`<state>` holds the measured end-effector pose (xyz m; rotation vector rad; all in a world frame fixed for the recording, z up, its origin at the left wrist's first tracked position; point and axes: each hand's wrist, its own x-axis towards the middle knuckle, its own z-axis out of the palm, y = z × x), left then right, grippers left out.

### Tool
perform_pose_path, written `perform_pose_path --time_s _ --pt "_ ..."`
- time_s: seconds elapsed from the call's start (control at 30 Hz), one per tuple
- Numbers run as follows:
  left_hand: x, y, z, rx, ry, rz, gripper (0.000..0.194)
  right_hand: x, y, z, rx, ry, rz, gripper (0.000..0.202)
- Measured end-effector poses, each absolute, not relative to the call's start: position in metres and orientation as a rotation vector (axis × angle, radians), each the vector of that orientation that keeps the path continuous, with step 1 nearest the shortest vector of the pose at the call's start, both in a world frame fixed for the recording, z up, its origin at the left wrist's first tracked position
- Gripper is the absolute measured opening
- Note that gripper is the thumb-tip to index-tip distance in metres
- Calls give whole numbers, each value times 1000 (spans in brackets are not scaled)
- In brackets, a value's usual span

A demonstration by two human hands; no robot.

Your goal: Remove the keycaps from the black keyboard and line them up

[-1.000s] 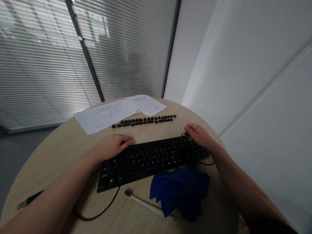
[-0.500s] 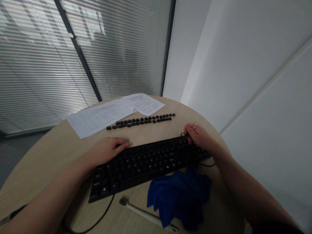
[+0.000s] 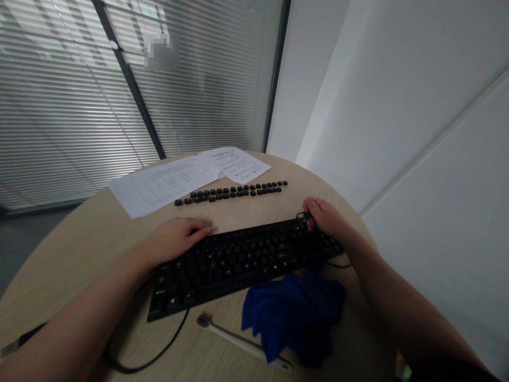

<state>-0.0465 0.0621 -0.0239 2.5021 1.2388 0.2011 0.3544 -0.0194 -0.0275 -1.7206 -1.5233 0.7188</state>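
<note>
A black keyboard (image 3: 242, 262) lies aslant on the round table, its left end nearer me. My left hand (image 3: 178, 239) grips its far left edge, the thumb along the rim and the other fingers bent, partly hidden. Over the upper right keys, my right hand (image 3: 323, 215) pinches a small keycap puller (image 3: 304, 216) with a dark handle and wire loops. Whether the loops are hooked round a key is too dark to tell. Beyond the keyboard, several loose black keycaps (image 3: 226, 190) stand in two rows.
Nearer me, a crumpled blue cloth (image 3: 292, 313) covers part of a white toothbrush (image 3: 234, 337) with dark bristles. A black cable (image 3: 170, 342) curves over the wooden table (image 3: 79, 249) at the front left. Two printed sheets (image 3: 167, 183) lie at the back, before a window with blinds (image 3: 207, 95).
My view has tilted slightly, so the table sits a little higher in the picture. My right hand shifts only slightly with the keycap puller; my left hand stays on the keyboard.
</note>
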Motion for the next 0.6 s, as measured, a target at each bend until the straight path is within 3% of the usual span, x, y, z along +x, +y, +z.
perform_pose_path --time_s 0.6 --pt "-45 61 -23 2481 1251 166 46 359 -16 -29 -1663 -1498 801 40"
